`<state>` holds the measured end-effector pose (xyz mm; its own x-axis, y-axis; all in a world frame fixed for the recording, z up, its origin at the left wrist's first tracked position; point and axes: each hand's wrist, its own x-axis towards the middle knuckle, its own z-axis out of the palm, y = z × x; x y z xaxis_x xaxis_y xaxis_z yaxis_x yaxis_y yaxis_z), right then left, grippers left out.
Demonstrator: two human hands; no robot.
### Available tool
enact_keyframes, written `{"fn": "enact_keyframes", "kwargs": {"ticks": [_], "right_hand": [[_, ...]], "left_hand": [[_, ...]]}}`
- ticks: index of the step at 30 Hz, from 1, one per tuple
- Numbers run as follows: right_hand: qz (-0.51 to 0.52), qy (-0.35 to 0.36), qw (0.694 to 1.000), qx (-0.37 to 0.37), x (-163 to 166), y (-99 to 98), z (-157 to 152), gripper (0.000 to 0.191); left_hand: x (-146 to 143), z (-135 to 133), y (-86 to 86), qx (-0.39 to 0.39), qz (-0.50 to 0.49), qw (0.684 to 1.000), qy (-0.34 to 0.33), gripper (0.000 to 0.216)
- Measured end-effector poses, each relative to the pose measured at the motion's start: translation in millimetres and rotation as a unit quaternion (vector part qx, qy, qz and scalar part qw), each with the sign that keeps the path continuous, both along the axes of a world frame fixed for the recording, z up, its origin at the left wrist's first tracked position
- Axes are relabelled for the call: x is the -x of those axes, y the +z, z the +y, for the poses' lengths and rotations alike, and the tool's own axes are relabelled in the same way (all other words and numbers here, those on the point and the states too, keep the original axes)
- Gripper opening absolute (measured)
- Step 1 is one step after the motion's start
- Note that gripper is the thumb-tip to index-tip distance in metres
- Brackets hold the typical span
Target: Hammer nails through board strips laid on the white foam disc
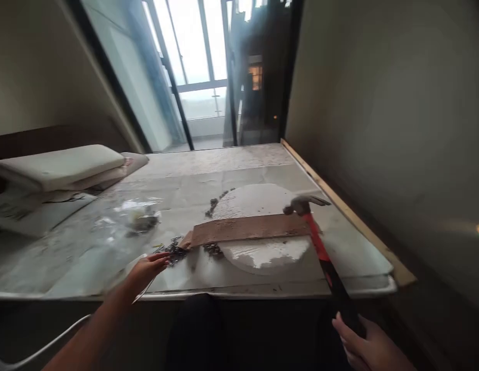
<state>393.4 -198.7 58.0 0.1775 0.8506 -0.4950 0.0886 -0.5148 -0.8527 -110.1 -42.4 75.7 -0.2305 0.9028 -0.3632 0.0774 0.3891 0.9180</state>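
Right hand [373,345] is clenched on hammer [324,255], handle running toward 11 o'clock over wooden strip [249,229]; left hand [149,269], fingers loosely extended, touches nails [176,251].

A hammer [320,242] is gripped by the right hand [373,345]; its head is seen to be dull grey metal, its shaft glossy red, and its grip matt black, likely rubber. A wooden strip [247,229], brown and rough-grained, is laid across a white disc [262,226] whose surface looks grainy and matt, like foam. Small dark nails [173,251], apparently metal, are touched by the left hand [149,270] near the front edge of the table [88,257]. The table is covered with pale, smooth sheeting that shows a soft sheen. Crumpled clear plastic [139,214], glossy, is seen toward the left side. Bare pale wood edging [340,206] runs along the right edge
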Motion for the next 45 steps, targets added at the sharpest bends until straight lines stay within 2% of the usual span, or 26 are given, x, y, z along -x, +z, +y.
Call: {"fn": "enact_keyframes", "kwargs": {"ticks": [4, 6, 8, 11, 13, 15, 18, 24, 28, 35, 45], "right_hand": [[0.041, -0.017, 0.999, -0.019, -14, 16.9, 8, 0.040], [0.044, -0.023, 0.998, -0.032, -22, 21.7, 9, 0.040], [0.036, -0.034, 0.998, -0.045, -30, 23.4, 8, 0.039], [0.029, -0.047, 0.997, -0.050, -41, 23.2, 8, 0.041], [0.038, -0.049, 0.997, -0.050, -47, 23.2, 10, 0.041], [0.053, -0.052, 0.996, -0.049, -52, 23.1, 12, 0.042], [0.061, -0.052, 0.996, -0.037, -59, 20.0, 16, 0.041], [0.069, -0.029, 0.997, -0.012, -68, 3.5, 23, 0.044], [0.085, -0.031, 0.996, 0.001, -68, -2.1, 26, 0.046], [0.100, -0.006, 0.995, -0.017, -67, -4.7, 26, 0.046], [0.079, 0.025, 0.997, -0.006, -66, 5.3, 26, 0.048]], "left_hand": [[-74, 30, 21.7, -0.042, 0.042, 0.998, -0.032, 0.049], [-125, 38, 30.2, -0.088, 0.054, 0.991, -0.080, 0.049], [-181, 44, 33.0, -0.140, 0.056, 0.976, -0.154, 0.044], [-261, 57, 23.9, -0.184, 0.051, 0.952, -0.241, 0.040], [-306, 70, 11.9, -0.207, 0.041, 0.945, -0.249, 0.039], [-343, 83, -1.6, -0.221, 0.027, 0.940, -0.258, 0.039], [-380, 103, -19.3, -0.222, 0.012, 0.932, -0.285, 0.036], [-406, 130, -37.2, -0.297, 0.161, 0.897, -0.285, 0.025], [-413, 134, -43.4, -0.305, 0.210, 0.884, -0.287, 0.025], [-417, 130, -44.8, -0.311, 0.207, 0.881, -0.291, 0.024], [-415, 131, -46.6, -0.301, 0.189, 0.889, -0.289, 0.026]]}}
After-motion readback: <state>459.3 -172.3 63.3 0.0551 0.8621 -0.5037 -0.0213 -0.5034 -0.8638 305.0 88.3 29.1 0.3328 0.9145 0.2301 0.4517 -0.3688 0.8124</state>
